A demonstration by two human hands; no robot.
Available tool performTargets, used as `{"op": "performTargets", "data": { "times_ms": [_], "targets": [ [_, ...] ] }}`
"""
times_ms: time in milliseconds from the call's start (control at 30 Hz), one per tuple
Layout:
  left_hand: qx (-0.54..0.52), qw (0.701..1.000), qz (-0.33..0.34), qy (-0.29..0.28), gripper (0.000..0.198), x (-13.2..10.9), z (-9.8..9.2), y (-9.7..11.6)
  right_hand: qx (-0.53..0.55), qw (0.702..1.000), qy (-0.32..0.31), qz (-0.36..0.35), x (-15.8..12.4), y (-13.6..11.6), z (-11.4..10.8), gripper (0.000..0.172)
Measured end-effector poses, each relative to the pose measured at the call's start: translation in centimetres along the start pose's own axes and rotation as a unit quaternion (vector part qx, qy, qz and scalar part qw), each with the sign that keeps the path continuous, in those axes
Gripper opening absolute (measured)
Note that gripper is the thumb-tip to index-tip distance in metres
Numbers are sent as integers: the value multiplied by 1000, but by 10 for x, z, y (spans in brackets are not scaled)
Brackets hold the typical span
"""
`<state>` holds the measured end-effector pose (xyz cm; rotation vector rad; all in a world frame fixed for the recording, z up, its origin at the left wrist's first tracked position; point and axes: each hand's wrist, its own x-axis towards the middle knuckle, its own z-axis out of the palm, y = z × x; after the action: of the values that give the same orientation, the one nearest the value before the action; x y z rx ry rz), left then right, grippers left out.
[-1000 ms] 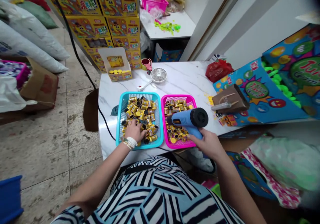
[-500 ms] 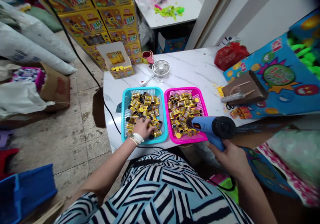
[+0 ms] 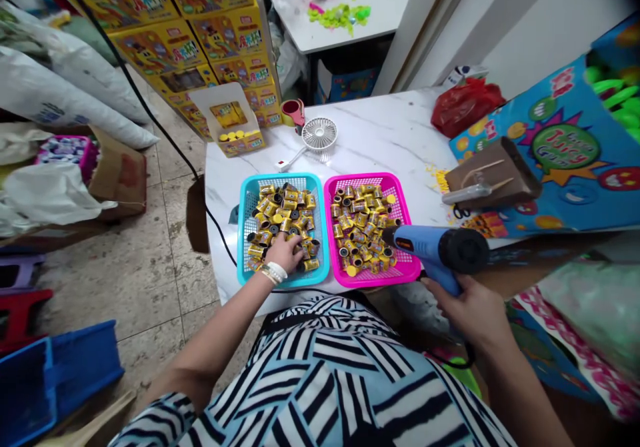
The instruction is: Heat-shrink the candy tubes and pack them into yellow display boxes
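My right hand [image 3: 473, 307] is closed round the handle of a blue heat gun [image 3: 425, 244] with a black back end. Its dark nozzle points left over the pink basket [image 3: 327, 234], which holds many small yellow-wrapped containers [image 3: 367, 217]. My left hand [image 3: 284, 252], with a white bracelet at the wrist, reaches into the teal basket [image 3: 242, 234] beside it. Bent and apart, its fingers touch similar yellow containers [image 3: 287, 200] there, some with dark open ends showing; the fingertips are partly hidden among them.
Behind the baskets, a small white fan [image 3: 320, 134] lies near a tape dispenser [image 3: 293, 110] and an open display box [image 3: 227, 124]. Stacked yellow cartons [image 3: 225, 37] rise at the back left. A brown block [image 3: 493, 174] and blue carton [image 3: 560, 147] stand right. A black cable [image 3: 150, 107] hangs across the left.
The heat gun and my right hand have shifted slightly right. My left hand stays among the containers in the teal basket, its fingers moved a little. The view has shifted slightly.
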<state>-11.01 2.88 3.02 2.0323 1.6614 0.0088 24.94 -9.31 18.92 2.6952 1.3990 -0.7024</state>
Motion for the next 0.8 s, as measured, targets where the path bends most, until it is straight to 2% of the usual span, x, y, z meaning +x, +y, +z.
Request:
{"op": "performTargets", "data": {
  "times_ms": [67, 167, 267, 333, 400, 433, 500, 567, 700, 800],
  "targets": [
    [-58, 997, 1, 44, 34, 3, -13, 14, 40, 999, -6, -1, 6, 0, -6, 39],
    [-138, 984, 58, 91, 36, 9, -22, 62, 89, 996, -6, -1, 12, 5, -14, 40],
    [-202, 970, 132, 33, 35, 31, -12, 127, 80, 997, 12, 15, 17, 8, -23, 42],
    [-236, 956, 176, -22, 34, 53, 0, 162, 67, 997, 14, 23, 21, 11, -27, 44],
    [-260, 943, 194, -70, 38, 76, 8, 181, 66, 997, 7, 26, 23, 15, -30, 45],
    [-257, 944, 190, -78, 45, 85, 9, 183, 69, 997, 4, 25, 23, 18, -30, 45],
    [-217, 961, 165, -50, 62, 97, 6, 174, 71, 997, -2, 19, 23, 24, -30, 45],
    [-161, 977, 137, 12, 71, 99, -4, 149, 59, 998, -1, 6, 21, 28, -27, 44],
    [-93, 988, 63, 108, 49, 75, -25, 76, -5, 999, 35, -34, 22, 25, -21, 40],
    [-53, 990, -10, 129, 42, 42, -29, 19, -39, 996, 27, -76, 28, 10, -16, 41]
  ]
}}
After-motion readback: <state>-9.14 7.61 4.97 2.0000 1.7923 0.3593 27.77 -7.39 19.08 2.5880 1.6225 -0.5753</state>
